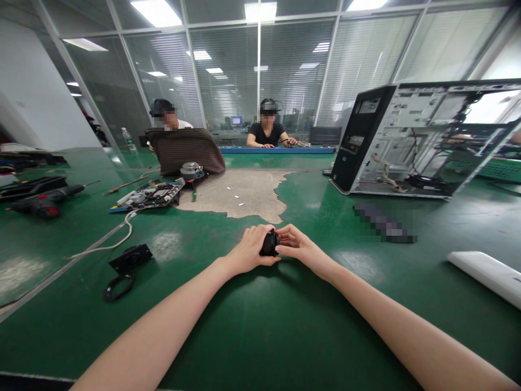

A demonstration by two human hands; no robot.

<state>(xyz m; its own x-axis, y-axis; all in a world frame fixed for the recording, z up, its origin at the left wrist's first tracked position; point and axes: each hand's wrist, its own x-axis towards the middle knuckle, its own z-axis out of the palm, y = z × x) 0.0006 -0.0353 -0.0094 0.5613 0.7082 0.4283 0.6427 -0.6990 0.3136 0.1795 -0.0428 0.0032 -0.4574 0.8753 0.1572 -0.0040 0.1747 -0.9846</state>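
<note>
Both my hands meet over the green table [285,326] in front of me. My left hand [249,250] and my right hand [299,245] grip a small black roundish part [269,244] between them, just above the table surface. Fingers of both hands wrap its sides, so most of the part is hidden. A worn bare patch [240,195] in the mat lies just beyond the hands.
An open computer case [423,141] stands at the right. A circuit board [150,195] and a cooler [190,170] lie at the left, with a black bracket [131,257], a black ring [119,287], a white cable [109,239], a power screwdriver [44,203]. A white panel [488,274] lies far right. Two people sit at the far side.
</note>
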